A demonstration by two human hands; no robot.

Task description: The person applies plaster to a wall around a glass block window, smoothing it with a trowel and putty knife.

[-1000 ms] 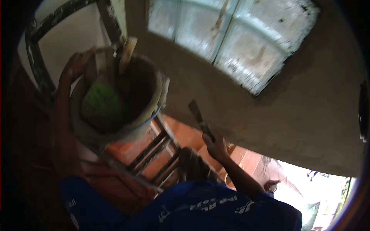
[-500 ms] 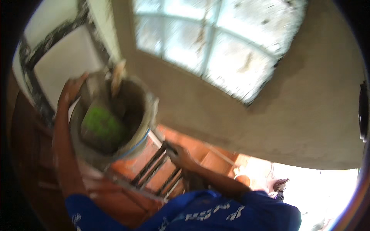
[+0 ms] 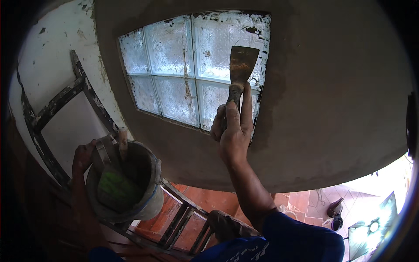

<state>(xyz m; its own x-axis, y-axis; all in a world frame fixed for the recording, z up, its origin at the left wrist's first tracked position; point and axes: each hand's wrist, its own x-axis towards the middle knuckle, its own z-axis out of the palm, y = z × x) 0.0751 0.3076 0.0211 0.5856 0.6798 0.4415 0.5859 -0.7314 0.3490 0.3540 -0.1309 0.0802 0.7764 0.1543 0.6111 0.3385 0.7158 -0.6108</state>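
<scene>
While the right hand point(image 3: 233, 137) holds the scraper point(image 3: 241, 70) against the glass-block window point(image 3: 192, 70), the work appears to be the cleaning of mortar residue from the panes, and the step is best done with the blade kept at a shallow angle to the glass, so that its edge lifts the crust without scoring the surface. The fingers of this hand are wrapped tightly around the handle, with the thumb and index finger laid straight along it toward the blade; this grip should give firm control of the pressure. The blade is a flat, flared metal plate, rust-brown and crusted, and it lies over the upper right block of the window, near the window's right edge. The window is a grid of patterned, translucent blocks with pale, rough joints and dark splashes. Around the window the plaster wall point(image 3: 331, 109) is grey-brown, matt and finely grained. Below and to the left of the window, the left hand point(image 3: 84, 155) grips the rim of a bucket point(image 3: 126, 183), its fingers curled over the edge; the bucket is round, smeared with dried mortar, and holds a green object and a wooden handle. Below the window, a ladder point(image 3: 183, 218) with dark, spattered rails stands over reddish floor tiles point(image 3: 209, 198).
</scene>
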